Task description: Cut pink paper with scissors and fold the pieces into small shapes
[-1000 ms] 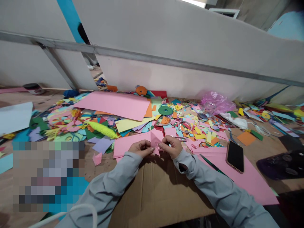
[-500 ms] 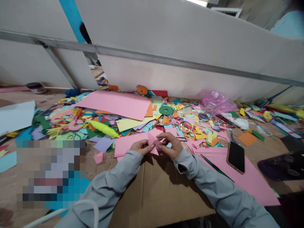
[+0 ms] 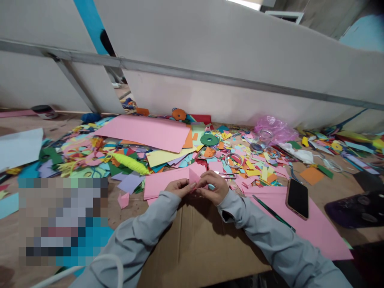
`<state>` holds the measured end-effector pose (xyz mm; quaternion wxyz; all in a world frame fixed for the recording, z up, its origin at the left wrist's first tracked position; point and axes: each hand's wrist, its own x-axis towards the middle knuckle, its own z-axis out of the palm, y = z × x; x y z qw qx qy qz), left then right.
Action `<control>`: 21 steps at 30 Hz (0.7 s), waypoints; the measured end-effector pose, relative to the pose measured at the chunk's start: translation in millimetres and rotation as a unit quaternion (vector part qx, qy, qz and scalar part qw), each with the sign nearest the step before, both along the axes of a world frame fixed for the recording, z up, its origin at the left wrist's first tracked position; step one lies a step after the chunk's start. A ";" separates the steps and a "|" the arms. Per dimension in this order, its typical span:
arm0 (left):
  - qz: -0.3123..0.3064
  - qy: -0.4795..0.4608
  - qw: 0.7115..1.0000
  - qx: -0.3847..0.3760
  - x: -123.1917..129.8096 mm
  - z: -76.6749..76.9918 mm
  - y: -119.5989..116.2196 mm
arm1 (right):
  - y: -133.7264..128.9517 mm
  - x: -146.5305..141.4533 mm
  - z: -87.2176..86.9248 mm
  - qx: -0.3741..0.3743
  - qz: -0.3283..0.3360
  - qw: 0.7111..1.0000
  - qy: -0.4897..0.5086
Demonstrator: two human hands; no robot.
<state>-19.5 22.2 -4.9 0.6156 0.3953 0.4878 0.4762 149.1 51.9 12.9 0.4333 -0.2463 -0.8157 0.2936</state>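
Observation:
Between my two hands is a small folded piece of pink paper [image 3: 194, 176], its pointed tip standing up above the fingers. My left hand [image 3: 181, 187] pinches its lower left side with thumb and fingers. From the right, my right hand [image 3: 214, 187] closes on the same paper, the fingers curled and hiding much of it. Just behind the hands lie pink paper sheets [image 3: 159, 182]. Under my wrists is a piece of brown cardboard [image 3: 207, 248]. A small folded pink scrap [image 3: 123, 200] rests to the left of my left hand.
A black phone [image 3: 297, 199] and dark green tweezers [image 3: 273, 213] lie on a pink sheet [image 3: 324, 236] at the right. Behind the hands spread many coloured paper scraps, a tape ring [image 3: 234, 160] and a yellow yarn bundle [image 3: 129, 163]. A white cable [image 3: 117, 262] curves at lower left.
The pink paper has turned between my fingers, so less of its face shows. My right hand has shifted slightly left and down, its fingers closing further over the paper.

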 end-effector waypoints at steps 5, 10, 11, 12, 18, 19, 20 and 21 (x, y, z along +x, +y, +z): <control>-0.028 -0.015 1.000 0.001 -0.2 -3.2 0.2 | -1.2 -0.6 2.1 -0.007 -0.029 1.000 0.004; -0.039 -0.039 0.998 0.022 2.6 -4.4 -2.4 | -2.4 -1.7 1.7 -0.026 -0.067 0.997 0.011; -0.040 -0.036 0.998 0.030 2.9 -6.2 -2.7 | -2.7 -2.0 1.1 -0.040 -0.071 0.997 0.012; -0.042 -0.026 0.998 0.040 3.0 -8.3 -2.8 | -3.0 -2.3 0.4 -0.060 -0.074 0.995 0.013; -0.028 0.196 0.968 0.152 -1.4 -15.6 -1.3 | 1.1 -0.7 -7.3 -0.152 -0.108 0.982 -0.014; -0.026 0.242 0.953 0.182 -2.1 -14.8 -1.2 | 2.4 0.0 -8.6 -0.150 -0.106 0.983 -0.025; -0.024 0.278 0.937 0.208 -2.5 -13.7 -1.2 | 3.7 0.5 -9.9 -0.146 -0.099 0.984 -0.034; -0.022 0.302 0.926 0.226 -2.5 -12.4 -1.4 | 4.9 0.9 -11.2 -0.144 -0.091 0.985 -0.040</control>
